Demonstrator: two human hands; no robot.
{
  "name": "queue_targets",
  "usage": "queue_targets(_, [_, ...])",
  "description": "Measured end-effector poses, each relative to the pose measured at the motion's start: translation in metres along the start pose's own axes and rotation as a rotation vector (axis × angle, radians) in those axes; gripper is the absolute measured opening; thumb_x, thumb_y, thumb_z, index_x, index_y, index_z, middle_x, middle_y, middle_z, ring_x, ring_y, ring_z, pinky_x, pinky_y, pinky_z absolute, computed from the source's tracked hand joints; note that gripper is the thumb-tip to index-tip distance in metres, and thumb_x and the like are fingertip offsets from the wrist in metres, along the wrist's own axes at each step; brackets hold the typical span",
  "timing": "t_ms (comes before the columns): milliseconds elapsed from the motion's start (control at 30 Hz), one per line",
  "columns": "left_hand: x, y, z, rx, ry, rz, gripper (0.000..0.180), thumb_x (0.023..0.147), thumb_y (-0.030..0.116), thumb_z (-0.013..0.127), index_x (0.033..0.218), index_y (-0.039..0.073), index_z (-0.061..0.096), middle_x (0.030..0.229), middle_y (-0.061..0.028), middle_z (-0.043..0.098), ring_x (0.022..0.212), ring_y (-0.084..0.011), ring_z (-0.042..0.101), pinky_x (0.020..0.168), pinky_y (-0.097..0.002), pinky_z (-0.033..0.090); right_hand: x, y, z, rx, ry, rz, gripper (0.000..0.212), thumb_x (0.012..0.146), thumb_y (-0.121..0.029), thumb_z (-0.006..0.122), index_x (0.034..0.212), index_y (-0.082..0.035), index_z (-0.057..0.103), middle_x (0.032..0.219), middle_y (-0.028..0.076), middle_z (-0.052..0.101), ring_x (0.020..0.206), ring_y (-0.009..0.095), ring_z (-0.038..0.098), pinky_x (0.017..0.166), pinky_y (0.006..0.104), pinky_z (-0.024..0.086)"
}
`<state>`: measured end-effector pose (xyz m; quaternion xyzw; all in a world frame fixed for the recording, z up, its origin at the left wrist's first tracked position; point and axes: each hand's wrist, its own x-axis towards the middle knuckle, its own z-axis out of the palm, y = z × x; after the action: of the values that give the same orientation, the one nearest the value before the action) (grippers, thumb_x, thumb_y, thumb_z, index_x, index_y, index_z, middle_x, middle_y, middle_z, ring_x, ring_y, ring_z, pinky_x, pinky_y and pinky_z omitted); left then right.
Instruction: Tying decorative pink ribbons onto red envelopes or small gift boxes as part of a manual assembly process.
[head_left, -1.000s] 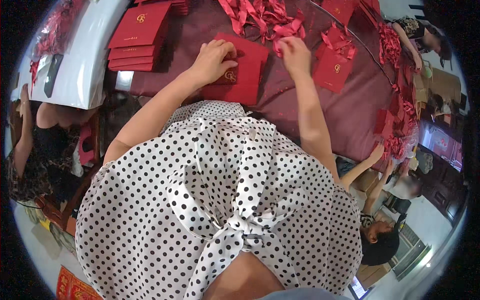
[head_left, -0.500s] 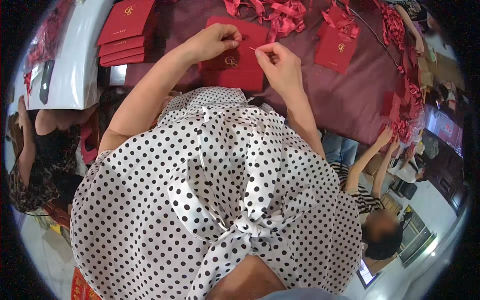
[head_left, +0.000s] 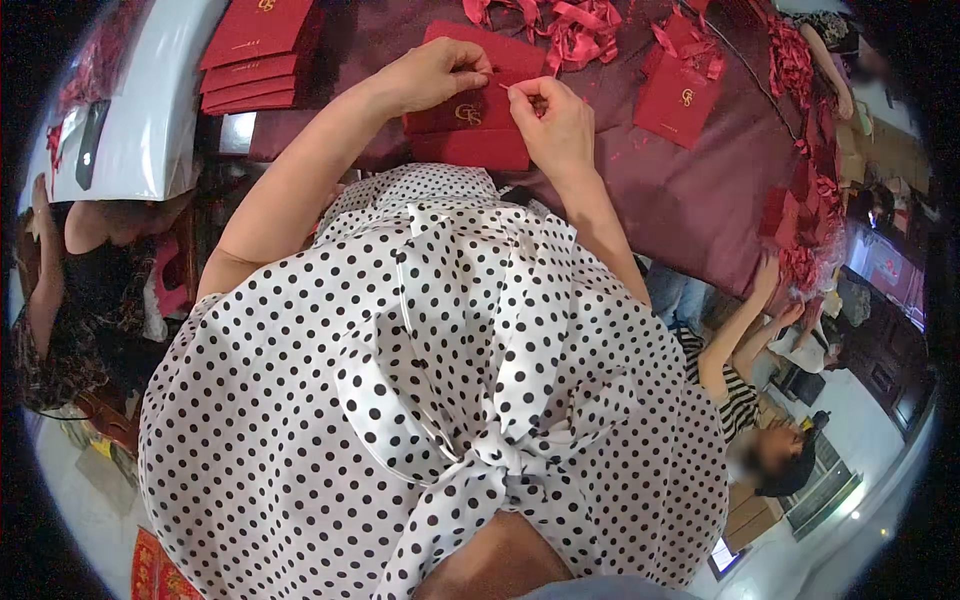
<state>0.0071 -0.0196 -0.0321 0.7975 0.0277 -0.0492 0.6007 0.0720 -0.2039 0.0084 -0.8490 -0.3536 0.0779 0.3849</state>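
Observation:
A flat red paper bag (head_left: pixel 478 150) with a gold emblem lies on the table just in front of me, under both hands. My left hand (head_left: pixel 437 76) is above its left part, thumb and fingers pinched; what they grip, if anything, is hidden. Close beside it, my right hand (head_left: pixel 556 122) also pinches, with the tip of a thin pink strip (head_left: pixel 503 86) showing at its fingertips toward the left hand. The two hands are a small gap apart.
Several red bags are stacked (head_left: pixel 255 50) at the far left. Loose red ribbons (head_left: pixel 582 35) lie beyond my hands, and another red bag (head_left: pixel 676 105) with ribbon rests to the right. Two people work nearby, one striped sleeve (head_left: pixel 735 385) at the right edge.
Both hands remain pinched above the bag, with my right hand slightly higher and closer to the left. The co-worker's hands at the right have moved apart.

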Motion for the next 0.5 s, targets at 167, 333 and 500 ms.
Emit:
queue_targets(167, [0.001, 0.005, 0.000, 0.107, 0.006, 0.041, 0.014, 0.083, 0.015, 0.058, 0.091, 0.003, 0.057, 0.077, -0.0076, 0.062, 0.070, -0.0134, 0.056, 0.068, -0.0318, 0.044, 0.000, 0.004, 0.008, -0.254, 0.053, -0.267, 0.012, 0.076, -0.017, 0.062, 0.075, -0.006, 0.057, 0.073, 0.011, 0.060, 0.068, 0.029, 0.059, 0.061, 0.0408, 0.043])
queue_targets(333, [-0.016, 0.024, 0.012, 0.659, 0.290, 0.272, 0.013, 0.078, 0.014, 0.060, 0.090, 0.009, 0.061, 0.084, -0.0058, 0.060, 0.092, -0.0230, 0.053, 0.082, -0.0389, 0.036, 0.001, -0.007, 0.005, -0.358, -0.022, -0.298, 0.013, 0.076, -0.016, 0.061, 0.074, -0.005, 0.056, 0.071, 0.009, 0.060, 0.067, 0.028, 0.060, 0.061, 0.0401, 0.045])
queue_targets(500, [-0.020, 0.027, 0.014, 0.567, 0.245, 0.260, 0.015, 0.080, 0.015, 0.057, 0.093, 0.008, 0.061, 0.087, -0.0086, 0.058, 0.097, -0.0254, 0.050, 0.084, -0.0401, 0.036, 0.007, 0.004, 0.005, 0.025, -0.127, 0.126, 0.017, 0.075, -0.019, 0.065, 0.081, -0.003, 0.060, 0.072, 0.014, 0.062, 0.068, 0.030, 0.062, 0.060, 0.0374, 0.049])
